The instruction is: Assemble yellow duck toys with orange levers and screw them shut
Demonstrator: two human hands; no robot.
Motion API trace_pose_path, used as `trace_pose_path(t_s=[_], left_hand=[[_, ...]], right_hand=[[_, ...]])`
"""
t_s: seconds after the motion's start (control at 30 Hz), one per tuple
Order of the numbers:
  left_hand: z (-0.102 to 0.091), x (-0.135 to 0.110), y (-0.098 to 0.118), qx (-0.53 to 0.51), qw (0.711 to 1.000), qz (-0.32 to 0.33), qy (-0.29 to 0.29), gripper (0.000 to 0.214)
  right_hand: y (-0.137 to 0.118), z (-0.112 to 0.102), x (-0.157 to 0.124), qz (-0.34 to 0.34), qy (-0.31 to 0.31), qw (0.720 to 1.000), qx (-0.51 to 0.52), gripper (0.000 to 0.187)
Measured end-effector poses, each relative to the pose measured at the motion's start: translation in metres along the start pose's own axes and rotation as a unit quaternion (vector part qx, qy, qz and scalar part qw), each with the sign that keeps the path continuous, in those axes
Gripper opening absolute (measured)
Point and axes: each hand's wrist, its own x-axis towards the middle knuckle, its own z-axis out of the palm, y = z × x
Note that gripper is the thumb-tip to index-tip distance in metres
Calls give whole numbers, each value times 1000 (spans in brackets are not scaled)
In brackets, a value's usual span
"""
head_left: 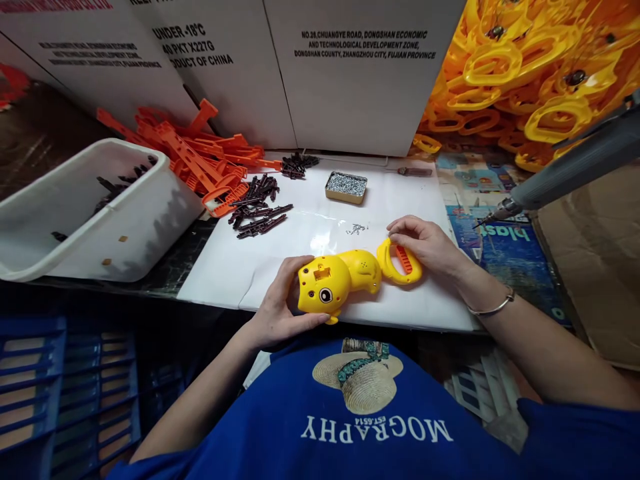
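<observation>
A yellow plastic animal-shaped toy (361, 270) lies across the front of the white work surface, its round head to the left and its ring handle (383, 257) to the right. One printed eye and a small rectangular opening show on the head. My left hand (280, 308) is wrapped round the head, thumb along its near side. At the other end my right hand (423, 241) grips the top of the handle, fingers bent over it. An orange ridged trigger (405, 260) shows inside the handle. Loose small screws (357, 229) lie just beyond the toy.
Behind stand a tin of screws (346, 187), a screwdriver (415, 172), dark plastic parts (260, 207) and orange parts (195, 157). A white bin (165, 200) is at left. An electric screwdriver (545, 183) hangs at right, before piled yellow shells (540, 73). White cartons (350, 93) form the back.
</observation>
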Motion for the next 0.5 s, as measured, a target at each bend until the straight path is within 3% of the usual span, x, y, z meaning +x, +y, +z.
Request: trace_pose_path(t_s=[0.17,0.5], left_hand=[[1,-1,0,-6,1000,-13,4,83],[3,-4,-2,-11,1000,-26,13,82]], right_hand=[[-6,-17,-7,46,78,995,45,30],[-4,-33,-35,133,21,989,55,35]])
